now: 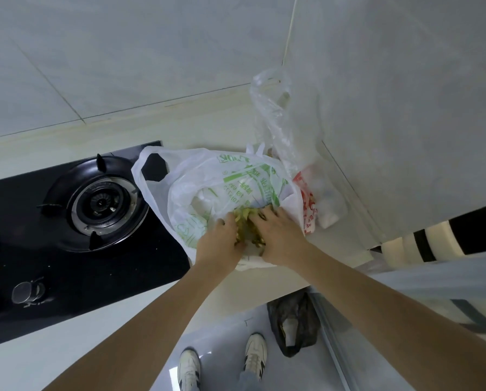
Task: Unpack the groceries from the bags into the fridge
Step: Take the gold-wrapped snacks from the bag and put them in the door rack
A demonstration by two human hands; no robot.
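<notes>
Here, both hands reach into the mouth of a white plastic bag printed in green, which sits on the pale table just right of the black gas hob. The left hand and the right hand have their fingers curled around a bunch of yellow-green vegetables between them, inside the bag. Just beside it on the right lies a red-printed white plastic bag, and a tall clear plastic bag stands behind. A dark bag rests on the floor near two white shoes
</notes>
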